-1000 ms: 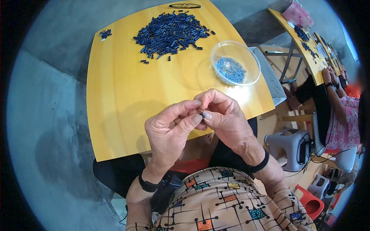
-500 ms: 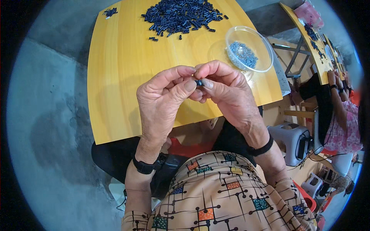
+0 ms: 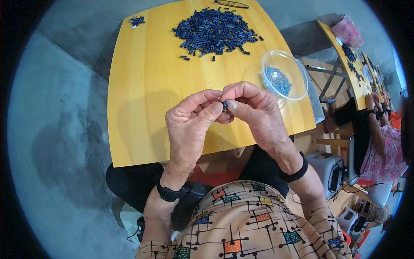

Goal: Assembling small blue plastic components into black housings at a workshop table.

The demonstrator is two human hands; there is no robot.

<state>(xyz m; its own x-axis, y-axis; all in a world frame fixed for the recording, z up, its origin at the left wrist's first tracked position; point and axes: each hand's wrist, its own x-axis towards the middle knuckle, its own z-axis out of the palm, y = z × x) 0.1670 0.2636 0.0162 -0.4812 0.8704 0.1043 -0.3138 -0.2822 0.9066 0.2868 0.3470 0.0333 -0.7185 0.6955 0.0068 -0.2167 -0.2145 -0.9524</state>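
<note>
Above the near part of the yellow table, my left hand [image 3: 192, 116] and my right hand [image 3: 257, 110] meet fingertip to fingertip. Both are closed in a pinch on one small dark cylindrical part [image 3: 224, 105], mostly hidden by the thumbs. Farther back lies a heap of similar short black parts [image 3: 213, 32], with a few loose ones in front of it. Right of my right hand stands a clear round plastic tub [image 3: 297, 93] holding many tiny bluish, shiny pieces [image 3: 276, 80].
The yellow table [image 3: 146, 86] carries a small cluster of dark parts [image 3: 136, 21] at its far left and eyeglasses [image 3: 232, 4] at its far edge. To the right, another person [image 3: 384, 146] sits at a second table [image 3: 360, 86]. A grey stool [image 3: 323, 168] stands between.
The whole view has shifted, so the table sits lower in the picture and the eyeglasses now show. Both hands keep their pinch, and the dark part shows less between the thumbs.
</note>
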